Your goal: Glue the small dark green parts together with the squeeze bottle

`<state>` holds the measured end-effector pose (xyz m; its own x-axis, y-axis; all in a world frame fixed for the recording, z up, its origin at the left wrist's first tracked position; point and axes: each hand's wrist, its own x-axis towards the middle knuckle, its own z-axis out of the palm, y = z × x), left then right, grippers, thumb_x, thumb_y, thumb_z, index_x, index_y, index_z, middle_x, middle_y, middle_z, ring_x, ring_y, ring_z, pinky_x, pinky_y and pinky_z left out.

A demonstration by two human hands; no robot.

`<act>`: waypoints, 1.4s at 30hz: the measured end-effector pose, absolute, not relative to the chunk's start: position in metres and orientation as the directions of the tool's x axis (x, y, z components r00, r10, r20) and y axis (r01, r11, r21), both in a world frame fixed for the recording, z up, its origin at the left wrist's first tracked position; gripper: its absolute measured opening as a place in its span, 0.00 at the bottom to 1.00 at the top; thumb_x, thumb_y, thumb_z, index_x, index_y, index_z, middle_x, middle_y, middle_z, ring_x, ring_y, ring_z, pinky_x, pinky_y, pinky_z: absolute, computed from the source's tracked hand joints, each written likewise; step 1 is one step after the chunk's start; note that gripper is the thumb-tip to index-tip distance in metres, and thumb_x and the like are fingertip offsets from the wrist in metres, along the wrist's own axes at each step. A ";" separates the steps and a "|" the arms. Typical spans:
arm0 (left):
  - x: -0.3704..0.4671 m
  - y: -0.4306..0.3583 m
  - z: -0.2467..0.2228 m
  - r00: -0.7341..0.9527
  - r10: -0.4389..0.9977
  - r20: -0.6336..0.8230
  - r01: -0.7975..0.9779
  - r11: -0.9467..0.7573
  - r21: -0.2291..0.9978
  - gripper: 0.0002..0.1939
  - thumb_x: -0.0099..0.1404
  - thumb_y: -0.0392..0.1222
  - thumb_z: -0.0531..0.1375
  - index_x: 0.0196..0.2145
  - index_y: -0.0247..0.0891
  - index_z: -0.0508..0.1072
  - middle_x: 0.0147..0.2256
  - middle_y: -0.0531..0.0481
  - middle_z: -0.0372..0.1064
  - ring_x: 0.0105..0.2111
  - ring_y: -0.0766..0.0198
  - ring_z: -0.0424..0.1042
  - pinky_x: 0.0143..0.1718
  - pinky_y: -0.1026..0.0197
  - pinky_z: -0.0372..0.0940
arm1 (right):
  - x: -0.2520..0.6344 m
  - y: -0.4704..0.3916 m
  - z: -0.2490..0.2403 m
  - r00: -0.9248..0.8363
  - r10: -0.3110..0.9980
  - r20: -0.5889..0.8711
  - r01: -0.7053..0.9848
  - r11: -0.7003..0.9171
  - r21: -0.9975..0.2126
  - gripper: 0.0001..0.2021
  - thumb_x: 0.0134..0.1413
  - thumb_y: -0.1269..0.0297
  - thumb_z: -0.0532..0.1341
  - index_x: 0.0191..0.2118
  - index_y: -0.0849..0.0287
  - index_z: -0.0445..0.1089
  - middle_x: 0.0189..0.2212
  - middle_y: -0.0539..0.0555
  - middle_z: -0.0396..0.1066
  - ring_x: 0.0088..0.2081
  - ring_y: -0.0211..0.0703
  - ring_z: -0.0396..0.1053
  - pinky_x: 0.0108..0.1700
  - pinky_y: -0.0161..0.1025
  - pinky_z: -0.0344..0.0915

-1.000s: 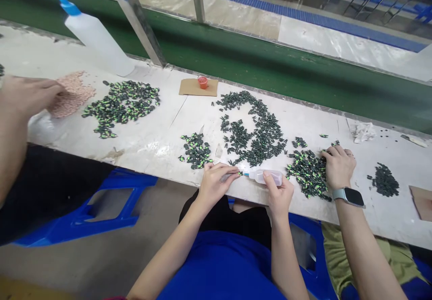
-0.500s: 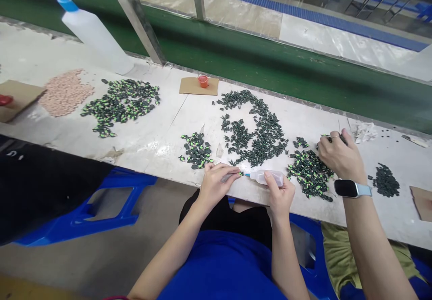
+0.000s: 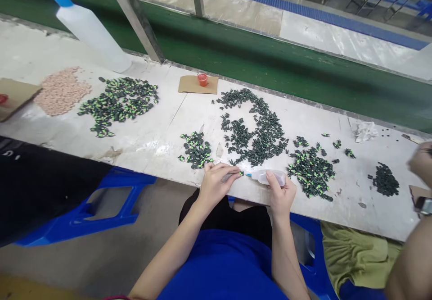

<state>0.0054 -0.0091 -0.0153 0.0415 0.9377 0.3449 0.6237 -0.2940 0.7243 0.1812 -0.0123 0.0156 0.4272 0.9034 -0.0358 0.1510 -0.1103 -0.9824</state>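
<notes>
"White worktop (image 3: 162,138) running left to right, green panel (image 3: 236,54) along its far side, and right at the near edge, two bare hands at work!"

"What's in them?"

"Left hand (image 3: 214,185): thumb and fingers pinched together on a tiny black-and-green piece (image 3: 241,173), out at the very tips. Right hand (image 3: 281,194): thumb and fingers wrapped round a translucent squeeze bottle (image 3: 268,177), blue nozzle (image 3: 249,175) aimed left."

"How do you do this bit well?"

"Brace both wrists near the edge, I'd say, pinch the piece lightly by its rim, and line the nozzle up before pressing. Then a gentle, even squeeze; too hard could flood something that small or wet the fingertips."

"And the piece, exactly?"

"Just right of the left fingertips, between them and the nozzle, slightly above the worktop, it seems. Nozzle and piece are almost meeting; whether they touch, I can't tell."

"Around them?"

"Black-and-green pile (image 3: 196,150) just beyond the left hand, dark rod-shaped pieces (image 3: 270,133) farther out, another black-and-green heap (image 3: 312,171) to the right of the bottle."
</notes>
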 end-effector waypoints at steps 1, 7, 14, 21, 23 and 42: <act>0.005 -0.009 -0.015 0.042 0.937 0.347 0.620 -0.297 0.726 0.02 0.62 0.41 0.64 0.33 0.43 0.77 0.32 0.54 0.79 0.33 0.63 0.76 0.40 0.55 0.55 | 0.178 -0.015 0.010 0.423 0.906 -0.025 0.163 -0.103 -0.981 0.13 0.41 0.57 0.66 0.20 0.62 0.70 0.16 0.47 0.68 0.21 0.37 0.63 0.24 0.34 0.61; 0.006 -0.008 -0.015 0.042 0.937 0.346 0.604 -0.299 0.738 0.00 0.61 0.39 0.64 0.32 0.43 0.77 0.32 0.54 0.79 0.32 0.62 0.76 0.40 0.54 0.54 | 0.183 -0.011 0.003 0.400 0.916 0.010 0.192 -0.073 -0.979 0.14 0.44 0.55 0.66 0.22 0.62 0.71 0.19 0.49 0.70 0.23 0.38 0.64 0.26 0.34 0.61; 0.006 -0.008 -0.013 0.044 0.936 0.350 0.601 -0.304 0.739 0.00 0.61 0.39 0.64 0.32 0.43 0.76 0.32 0.55 0.79 0.32 0.62 0.76 0.40 0.55 0.54 | 0.181 -0.013 0.003 0.366 0.930 0.022 0.224 -0.065 -0.972 0.14 0.45 0.54 0.65 0.22 0.61 0.71 0.18 0.49 0.69 0.22 0.38 0.63 0.25 0.34 0.60; 0.006 -0.008 -0.017 0.048 0.938 0.344 0.604 -0.302 0.738 0.01 0.61 0.40 0.64 0.32 0.43 0.76 0.32 0.54 0.79 0.32 0.63 0.76 0.41 0.54 0.55 | 0.187 -0.016 -0.002 0.424 0.904 0.051 0.171 -0.025 -0.985 0.14 0.46 0.54 0.65 0.23 0.61 0.70 0.18 0.48 0.67 0.22 0.38 0.63 0.25 0.34 0.60; 0.006 -0.008 -0.018 0.053 0.939 0.341 0.597 -0.303 0.743 0.01 0.61 0.41 0.64 0.32 0.43 0.77 0.32 0.54 0.79 0.32 0.62 0.76 0.41 0.55 0.56 | 0.190 -0.018 -0.004 0.450 0.889 0.083 0.113 0.036 -0.993 0.13 0.48 0.54 0.64 0.27 0.62 0.71 0.22 0.51 0.70 0.25 0.40 0.67 0.27 0.36 0.63; 0.002 0.007 -0.002 -0.098 0.969 0.229 0.789 -0.065 0.611 0.06 0.61 0.34 0.62 0.27 0.42 0.76 0.47 0.46 0.73 0.51 0.46 0.61 0.43 0.47 0.56 | 0.189 -0.029 0.005 0.478 0.724 0.497 0.555 0.190 -0.810 0.27 0.42 0.60 0.71 0.48 0.59 0.63 0.44 0.61 0.72 0.40 0.46 0.72 0.40 0.45 0.71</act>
